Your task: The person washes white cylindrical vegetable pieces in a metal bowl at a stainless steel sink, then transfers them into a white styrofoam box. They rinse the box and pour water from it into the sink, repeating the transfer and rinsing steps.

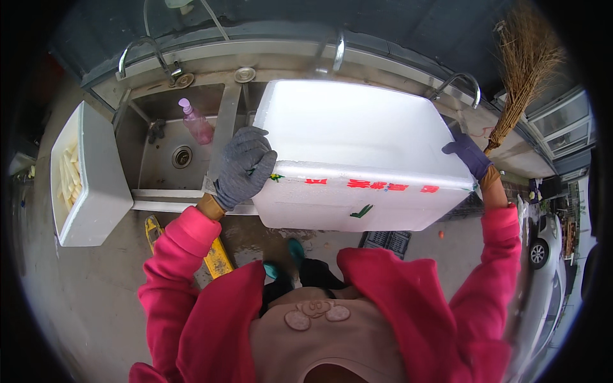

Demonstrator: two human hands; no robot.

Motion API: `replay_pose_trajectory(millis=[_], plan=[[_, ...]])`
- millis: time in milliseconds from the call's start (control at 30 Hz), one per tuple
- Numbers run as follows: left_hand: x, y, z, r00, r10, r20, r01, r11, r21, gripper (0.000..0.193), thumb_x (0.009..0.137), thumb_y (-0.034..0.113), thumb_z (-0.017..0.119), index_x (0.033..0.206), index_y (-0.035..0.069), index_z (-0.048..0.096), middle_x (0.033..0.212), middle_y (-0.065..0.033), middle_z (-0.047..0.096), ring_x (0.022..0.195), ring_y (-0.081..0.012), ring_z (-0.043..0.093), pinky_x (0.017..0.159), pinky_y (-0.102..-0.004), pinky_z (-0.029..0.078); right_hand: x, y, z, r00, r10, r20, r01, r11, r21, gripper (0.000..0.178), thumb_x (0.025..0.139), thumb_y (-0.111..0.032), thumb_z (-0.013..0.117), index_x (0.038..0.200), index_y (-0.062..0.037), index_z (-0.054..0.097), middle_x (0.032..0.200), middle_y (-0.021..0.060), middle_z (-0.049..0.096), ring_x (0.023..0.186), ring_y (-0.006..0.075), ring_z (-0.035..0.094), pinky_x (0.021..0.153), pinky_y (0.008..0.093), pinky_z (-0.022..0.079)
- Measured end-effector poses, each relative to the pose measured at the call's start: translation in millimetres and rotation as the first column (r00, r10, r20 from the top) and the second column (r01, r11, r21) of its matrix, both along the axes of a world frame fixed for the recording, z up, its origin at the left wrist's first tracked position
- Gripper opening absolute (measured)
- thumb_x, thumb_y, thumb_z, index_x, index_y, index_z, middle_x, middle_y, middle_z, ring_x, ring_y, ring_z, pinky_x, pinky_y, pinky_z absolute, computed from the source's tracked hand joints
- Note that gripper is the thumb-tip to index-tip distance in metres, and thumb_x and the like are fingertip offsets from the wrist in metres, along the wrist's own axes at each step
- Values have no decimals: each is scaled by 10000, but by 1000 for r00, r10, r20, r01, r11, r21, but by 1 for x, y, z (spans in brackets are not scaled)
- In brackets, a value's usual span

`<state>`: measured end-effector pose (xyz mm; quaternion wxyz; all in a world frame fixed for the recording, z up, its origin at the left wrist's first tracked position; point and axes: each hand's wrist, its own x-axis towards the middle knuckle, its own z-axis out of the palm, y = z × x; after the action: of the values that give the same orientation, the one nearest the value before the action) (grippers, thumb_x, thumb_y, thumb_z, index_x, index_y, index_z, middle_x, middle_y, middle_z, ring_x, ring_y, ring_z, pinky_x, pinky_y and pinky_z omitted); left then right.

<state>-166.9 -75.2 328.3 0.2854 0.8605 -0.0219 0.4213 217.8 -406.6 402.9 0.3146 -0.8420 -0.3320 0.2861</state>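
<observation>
A large white foam box (364,204) is between my hands, in front of me over the sinks. Its near side carries red print and a green mark. My left hand (245,165), in a grey glove, is closed over the box's left near corner, fingers curled on the edge. At the right end, my right hand (469,156), in a purple-blue glove, grips the box's edge, its thumb side resting along the rim; part of its fingers is hidden. Whether the broad white upper face is a lid or the box's inside, I cannot tell.
Left of the box is a steel sink (150,163) holding a pink pump bottle (198,124). Another foam box (96,217) with pale long pieces stands at far left. Faucets (143,41) line the back. A broom (517,76) leans at right; a yellow metal frame (218,258) and black crate (386,242) lie below.
</observation>
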Motion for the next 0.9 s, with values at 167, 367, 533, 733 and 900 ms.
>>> replay_pose_trajectory(millis=[167, 367, 533, 733, 900], plan=[[45, -9, -21, 996, -43, 74, 42, 999, 7, 103, 802, 47, 656, 722, 30, 593, 712, -78, 581, 806, -306, 599, 867, -419, 489, 23, -46, 11, 972, -77, 223, 124, 971, -203, 411, 770, -201, 629, 1109, 30, 590, 1055, 123, 582, 952, 194, 548, 822, 291, 445], [78, -15, -41, 990, -63, 125, 63, 998, 9, 155, 832, 76, 640, 694, 50, 576, 705, -67, 582, 765, -278, 589, 866, -417, 491, 21, -70, 19, 957, -241, 159, 264, 954, -143, 379, 743, -208, 644, 1026, 41, 611, 896, 106, 610, 825, 184, 575, 733, 307, 458], [94, -22, -51, 982, -68, 178, 65, 998, 23, 175, 838, 84, 637, 682, 47, 570, 713, -65, 582, 756, -280, 583, 871, -423, 487, 6, -73, 33, 942, -302, 146, 308, 951, -18, 301, 752, -160, 616, 970, 48, 613, 785, 78, 622, 675, 173, 591, 645, 303, 481], [103, -25, -72, 989, 4, 150, -11, 999, 45, 125, 826, 108, 657, 736, 50, 593, 856, -103, 616, 904, -303, 583, 902, -430, 464, 4, -67, 39, 915, -309, 258, 312, 950, 30, 287, 759, -127, 589, 983, 52, 604, 785, 89, 631, 664, 180, 604, 647, 317, 493], [118, -22, -103, 989, 139, 42, -140, 990, 20, 275, 826, 189, 676, 1031, 28, 588, 1125, -185, 607, 1070, -341, 564, 950, -430, 444, 12, -63, 33, 852, -317, 416, 331, 943, 40, 299, 764, -141, 593, 987, 58, 596, 778, 96, 627, 669, 197, 594, 653, 341, 485]])
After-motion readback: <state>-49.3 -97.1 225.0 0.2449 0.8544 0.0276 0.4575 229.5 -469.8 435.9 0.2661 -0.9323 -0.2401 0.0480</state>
